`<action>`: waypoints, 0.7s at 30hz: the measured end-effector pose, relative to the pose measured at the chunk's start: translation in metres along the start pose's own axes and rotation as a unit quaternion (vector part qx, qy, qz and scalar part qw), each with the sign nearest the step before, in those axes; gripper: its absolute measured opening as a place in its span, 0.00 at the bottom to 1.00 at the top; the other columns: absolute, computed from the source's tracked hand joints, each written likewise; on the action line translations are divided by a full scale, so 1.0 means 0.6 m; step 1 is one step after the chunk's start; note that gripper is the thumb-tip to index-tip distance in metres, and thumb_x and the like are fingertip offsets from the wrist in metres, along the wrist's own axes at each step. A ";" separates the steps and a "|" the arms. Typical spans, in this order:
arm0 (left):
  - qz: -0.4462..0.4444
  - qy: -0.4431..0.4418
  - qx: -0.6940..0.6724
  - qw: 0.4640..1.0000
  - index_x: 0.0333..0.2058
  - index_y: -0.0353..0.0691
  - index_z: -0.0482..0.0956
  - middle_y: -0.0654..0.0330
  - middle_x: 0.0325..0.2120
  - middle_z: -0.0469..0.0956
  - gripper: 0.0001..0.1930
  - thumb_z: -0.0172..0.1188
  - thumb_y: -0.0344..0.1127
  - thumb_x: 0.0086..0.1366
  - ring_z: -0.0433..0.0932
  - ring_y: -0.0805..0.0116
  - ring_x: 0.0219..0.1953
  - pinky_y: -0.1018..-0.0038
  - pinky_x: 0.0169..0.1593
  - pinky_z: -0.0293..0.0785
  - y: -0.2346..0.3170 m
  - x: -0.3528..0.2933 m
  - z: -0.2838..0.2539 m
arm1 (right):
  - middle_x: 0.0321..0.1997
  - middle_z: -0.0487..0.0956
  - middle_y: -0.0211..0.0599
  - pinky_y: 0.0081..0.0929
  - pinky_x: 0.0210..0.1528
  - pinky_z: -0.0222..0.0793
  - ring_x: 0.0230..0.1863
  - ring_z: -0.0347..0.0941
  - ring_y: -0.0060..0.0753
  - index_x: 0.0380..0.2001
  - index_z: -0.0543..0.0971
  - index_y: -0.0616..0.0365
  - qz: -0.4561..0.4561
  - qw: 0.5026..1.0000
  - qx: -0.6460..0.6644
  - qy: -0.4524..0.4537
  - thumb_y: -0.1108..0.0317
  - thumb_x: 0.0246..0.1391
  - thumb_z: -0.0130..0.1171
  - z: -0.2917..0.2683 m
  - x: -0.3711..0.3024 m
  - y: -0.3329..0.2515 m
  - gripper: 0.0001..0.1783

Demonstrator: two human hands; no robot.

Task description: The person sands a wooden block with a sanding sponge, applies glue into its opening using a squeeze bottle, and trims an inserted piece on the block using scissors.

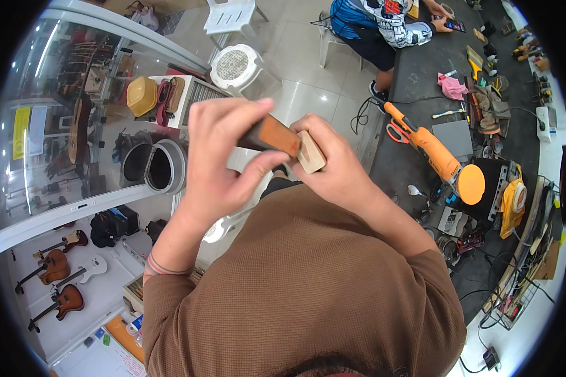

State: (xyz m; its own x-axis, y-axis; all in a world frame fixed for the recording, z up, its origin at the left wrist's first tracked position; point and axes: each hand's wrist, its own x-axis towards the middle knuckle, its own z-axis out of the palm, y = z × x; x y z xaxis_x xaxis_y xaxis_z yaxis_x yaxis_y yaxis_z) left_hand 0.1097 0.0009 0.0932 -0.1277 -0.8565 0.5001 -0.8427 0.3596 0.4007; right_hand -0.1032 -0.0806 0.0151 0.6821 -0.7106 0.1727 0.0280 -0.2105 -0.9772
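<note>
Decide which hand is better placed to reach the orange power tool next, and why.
Probably the right hand: it is nearer the orange power tool on the bench. The left hand is farther away. The right would first release its pale wooden piece.

On your left runs a glass partition (56, 182) in a pale frame (100, 210), with white streaks of light showing in it. Ahead of you, the glossy, pale tiled floor (295, 56) catches bright spots of light. A white chair (231, 21) and a round white stool (237, 65) stand on it. Along your right stretches a dark bench (415, 78), with a white wall (549, 144) beyond.
</note>
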 end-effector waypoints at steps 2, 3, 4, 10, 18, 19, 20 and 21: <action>0.032 0.016 0.017 0.999 0.68 0.45 0.84 0.58 0.52 0.82 0.37 0.83 0.41 0.59 0.77 0.53 0.52 0.57 0.60 0.69 0.014 0.003 0.009 | 0.51 0.80 0.45 0.45 0.55 0.77 0.53 0.81 0.57 0.53 0.76 0.57 -0.011 1.000 -0.002 0.008 0.78 0.59 0.71 0.003 0.000 0.005 0.21; 0.051 0.018 0.042 0.998 0.66 0.46 0.86 0.60 0.50 0.82 0.36 0.83 0.41 0.58 0.77 0.54 0.50 0.57 0.59 0.69 0.021 0.002 0.010 | 0.51 0.80 0.45 0.46 0.55 0.77 0.53 0.81 0.58 0.53 0.76 0.57 -0.022 1.000 -0.003 0.015 0.78 0.58 0.71 0.005 0.000 0.007 0.22; 0.070 0.020 0.068 0.995 0.64 0.47 0.87 0.61 0.47 0.83 0.35 0.83 0.41 0.57 0.77 0.55 0.48 0.58 0.58 0.68 0.024 0.001 0.011 | 0.51 0.80 0.45 0.46 0.55 0.77 0.53 0.81 0.58 0.53 0.76 0.57 -0.021 1.000 -0.003 0.017 0.78 0.58 0.71 0.005 0.001 0.004 0.22; 0.112 0.034 0.078 0.990 0.60 0.48 0.90 0.63 0.45 0.82 0.31 0.80 0.41 0.55 0.76 0.57 0.46 0.56 0.56 0.66 0.011 0.009 0.013 | 0.51 0.80 0.47 0.47 0.54 0.77 0.53 0.81 0.62 0.53 0.76 0.58 -0.045 0.999 -0.030 -0.002 0.79 0.56 0.72 -0.001 0.002 -0.001 0.23; 0.144 -0.038 0.052 0.987 0.54 0.48 0.91 0.60 0.48 0.85 0.27 0.84 0.45 0.56 0.78 0.49 0.55 0.46 0.61 0.71 0.012 0.010 0.003 | 0.51 0.80 0.46 0.49 0.54 0.77 0.53 0.80 0.62 0.54 0.76 0.57 -0.009 1.000 -0.020 -0.015 0.81 0.53 0.74 0.001 0.001 0.001 0.27; 0.143 -0.045 0.061 0.987 0.54 0.52 0.91 0.58 0.54 0.84 0.27 0.85 0.45 0.55 0.74 0.45 0.63 0.43 0.68 0.68 0.009 0.009 0.006 | 0.51 0.81 0.45 0.48 0.55 0.78 0.55 0.81 0.61 0.54 0.76 0.57 -0.014 0.999 -0.028 -0.013 0.81 0.52 0.75 -0.001 0.000 0.009 0.27; 0.143 -0.051 0.072 0.986 0.55 0.56 0.92 0.56 0.59 0.84 0.28 0.86 0.45 0.54 0.71 0.42 0.71 0.40 0.75 0.65 0.003 0.009 0.007 | 0.51 0.81 0.45 0.48 0.55 0.78 0.55 0.81 0.61 0.54 0.76 0.57 -0.021 0.999 -0.027 -0.014 0.81 0.52 0.75 0.000 0.000 0.012 0.27; 0.111 -0.061 0.055 0.990 0.56 0.61 0.92 0.49 0.73 0.74 0.27 0.85 0.43 0.55 0.55 0.31 0.84 0.36 0.84 0.52 0.002 0.005 0.010 | 0.51 0.81 0.45 0.47 0.55 0.78 0.55 0.81 0.60 0.54 0.76 0.57 -0.006 1.000 -0.017 -0.004 0.81 0.51 0.75 0.000 -0.001 0.013 0.28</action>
State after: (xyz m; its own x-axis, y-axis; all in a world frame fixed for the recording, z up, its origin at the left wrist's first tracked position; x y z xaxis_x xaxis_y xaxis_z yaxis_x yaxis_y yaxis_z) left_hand 0.1052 -0.0032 0.0905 -0.3730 -0.8019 0.4668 -0.8376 0.5074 0.2024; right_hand -0.1035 -0.0816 0.0075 0.6872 -0.7028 0.1839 0.0119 -0.2422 -0.9702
